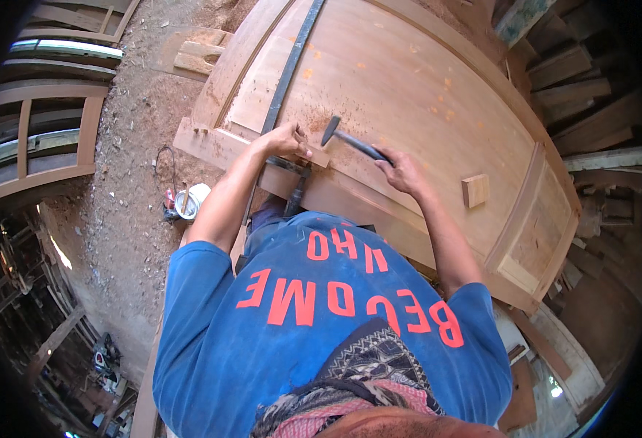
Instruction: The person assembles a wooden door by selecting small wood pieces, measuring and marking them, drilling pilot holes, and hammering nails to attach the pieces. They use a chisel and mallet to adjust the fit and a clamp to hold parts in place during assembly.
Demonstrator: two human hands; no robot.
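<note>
A large wooden door panel [379, 80] with a raised frame lies in front of me. My right hand [403, 174] is wrapped round the dark handle of a hammer [357, 144], whose head is raised near my left hand. At the panel's near edge, the curled fingers of my left hand [289, 141] are at a small wood block [319, 156]; their exact grip is partly hidden. A long metal bar clamp [292, 69] runs across the panel, and its screw end [297, 191] sticks out below my left hand.
Right of the hammer, a loose wood block [475, 190] rests on the panel. A white tub [192, 201] stands on the dusty ground [135, 146] at left. Slatted wooden frames [55, 131] are at far left, and stacked planks [569, 95] lie at far right.
</note>
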